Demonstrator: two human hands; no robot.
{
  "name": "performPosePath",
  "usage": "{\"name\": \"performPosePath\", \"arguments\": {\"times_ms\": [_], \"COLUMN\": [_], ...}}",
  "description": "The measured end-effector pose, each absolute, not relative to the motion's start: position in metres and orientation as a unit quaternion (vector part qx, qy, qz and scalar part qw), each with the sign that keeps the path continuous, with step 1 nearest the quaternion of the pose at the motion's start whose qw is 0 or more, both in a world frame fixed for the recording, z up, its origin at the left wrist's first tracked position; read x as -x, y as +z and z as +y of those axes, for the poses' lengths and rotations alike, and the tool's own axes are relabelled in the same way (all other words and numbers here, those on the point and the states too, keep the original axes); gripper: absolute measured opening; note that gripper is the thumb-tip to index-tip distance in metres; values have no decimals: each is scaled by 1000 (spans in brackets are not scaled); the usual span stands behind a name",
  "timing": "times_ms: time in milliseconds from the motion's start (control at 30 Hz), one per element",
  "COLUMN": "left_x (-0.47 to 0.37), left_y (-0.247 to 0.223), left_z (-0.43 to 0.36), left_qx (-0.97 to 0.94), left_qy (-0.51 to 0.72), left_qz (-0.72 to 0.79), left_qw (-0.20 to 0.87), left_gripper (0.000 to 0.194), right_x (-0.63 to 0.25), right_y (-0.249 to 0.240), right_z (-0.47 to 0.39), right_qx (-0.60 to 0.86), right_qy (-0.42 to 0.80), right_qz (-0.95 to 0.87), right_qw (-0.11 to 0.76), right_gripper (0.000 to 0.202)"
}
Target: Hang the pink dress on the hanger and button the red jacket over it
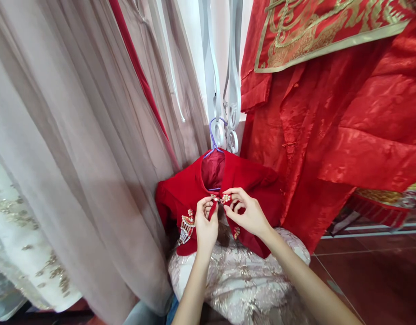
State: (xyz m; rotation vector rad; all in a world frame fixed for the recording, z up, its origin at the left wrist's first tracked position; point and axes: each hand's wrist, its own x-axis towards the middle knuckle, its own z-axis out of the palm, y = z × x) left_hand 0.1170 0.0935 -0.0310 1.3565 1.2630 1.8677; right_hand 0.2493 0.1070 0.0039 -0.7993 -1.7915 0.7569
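Observation:
A red velvet jacket [251,174] hangs on a purple hanger [211,131] in front of me, its neck opening towards me. My left hand [207,222] pinches the left front edge just below the collar, beside a jewelled clasp piece [214,197]. On the other edge, my right hand [247,212] grips a matching jewelled clasp piece [226,197] between thumb and fingers. The two pieces sit close together; whether they are hooked I cannot tell. A beaded tassel brooch [187,225] is on the jacket's left front, and a smaller ornament [237,232] on the right front.
Pale curtains [93,135] fall along the left, near a white embroidered dress [28,239]. The hanger hooks onto a white scrolled metal stand [232,104]. Red satin garments [330,126] hang at the right. Shiny brocade fabric [242,280] lies beneath the jacket, above a tiled floor [373,271].

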Motion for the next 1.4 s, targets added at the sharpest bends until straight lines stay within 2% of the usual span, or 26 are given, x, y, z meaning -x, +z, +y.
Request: {"name": "performPosePath", "arguments": {"times_ms": [233, 467, 700, 933, 1400], "left_x": [-116, -113, -110, -100, -99], "left_y": [-21, -21, -17, -11, -16], "left_z": [90, 87, 91, 95, 98], "left_qx": [-512, -569, -610, -655, -632], "left_qy": [693, 640, 599, 557, 583], "left_qz": [449, 469, 486, 476, 457], "left_qw": [237, 218, 179, 185, 228], "left_gripper": [15, 11, 13, 13, 14], "right_x": [-240, -250, -254, -255, -256], "right_y": [-3, 1, 11, 17, 13], "right_z": [110, 114, 120, 123, 121], "right_qx": [308, 288, 298, 316, 319], "right_qy": [321, 311, 252, 211, 191], "right_qz": [-740, -779, -818, -831, -833], "right_qw": [504, 462, 423, 405, 409], "right_gripper": [18, 19, 20, 19, 18]}}
